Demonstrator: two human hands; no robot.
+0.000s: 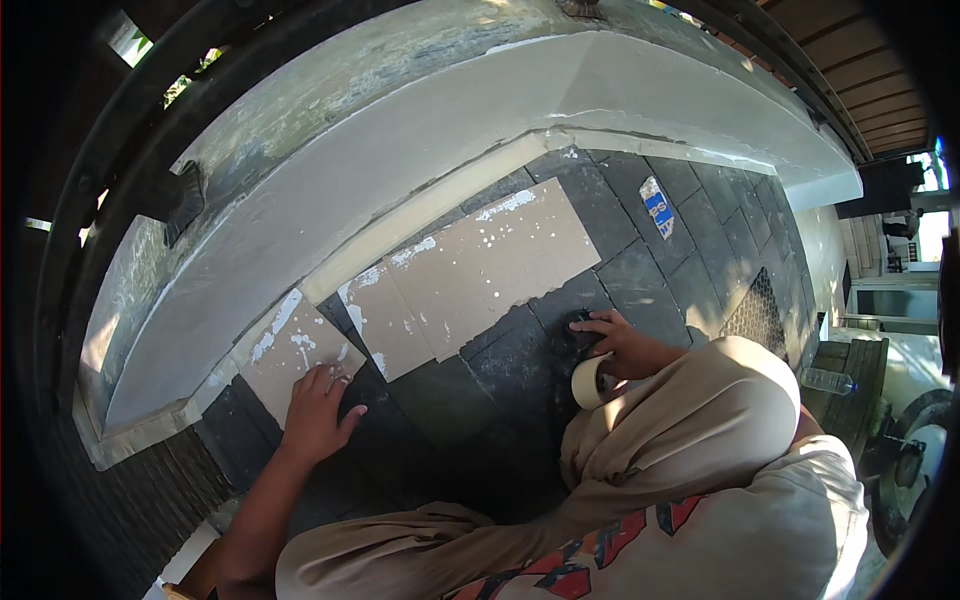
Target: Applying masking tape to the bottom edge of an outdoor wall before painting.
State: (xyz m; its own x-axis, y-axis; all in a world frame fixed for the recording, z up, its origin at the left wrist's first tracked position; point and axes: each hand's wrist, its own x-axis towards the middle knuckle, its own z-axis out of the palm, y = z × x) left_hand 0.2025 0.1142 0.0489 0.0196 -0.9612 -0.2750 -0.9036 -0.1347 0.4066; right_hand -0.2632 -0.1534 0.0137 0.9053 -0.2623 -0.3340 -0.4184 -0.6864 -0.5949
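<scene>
My left hand (pixel 318 412) lies with its fingers stretched out on the near edge of a small beige board or cardboard sheet (pixel 283 372) spotted with white paint. My right hand (pixel 625 346) is above the dark tiles by my right knee, index finger reaching left. A roll of cream masking tape (pixel 586 384) hangs at its thumb side and seems to be held there; the lower fingers are partly hidden. Between the hands and the wall, larger beige sheets (pixel 470 275) with white splashes and a ragged near edge lie flat on the floor.
A low curved white wall (pixel 440 150) with a cream base strip (pixel 430 215) bounds the far side. A torn blue-and-white scrap (pixel 657 207) lies on the grey tiles (pixel 640 275). At the right are a pebbled floor patch (pixel 757 312) and a clear plastic bottle (pixel 828 381).
</scene>
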